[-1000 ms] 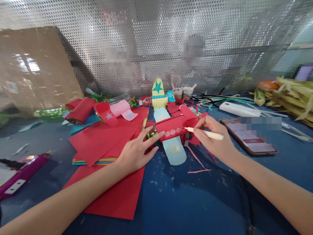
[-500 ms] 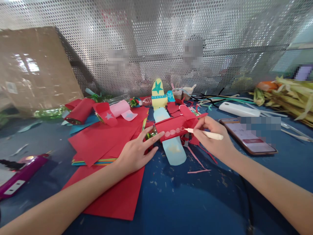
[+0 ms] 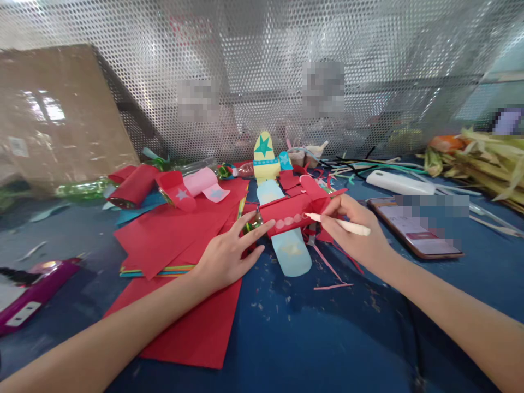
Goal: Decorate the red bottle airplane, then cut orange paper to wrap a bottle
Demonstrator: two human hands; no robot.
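While left hand (image 3: 228,254), splayed, touches plane (image 3: 284,210), right hand (image 3: 355,218) pinches pen (image 3: 352,227) at dot row (image 3: 289,221); blue wing (image 3: 291,259) juts nearer. Phone (image 3: 409,222) lies right.

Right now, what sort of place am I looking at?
Probably a craft workspace: red paper sheets and a red paper-covered model lie on a blue table, with a white marker in the right hand.

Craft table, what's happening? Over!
Right grip: cream pen, tip at pink dots. Left grip: open, touching red paper roll. Pink strips beside, not blocking.
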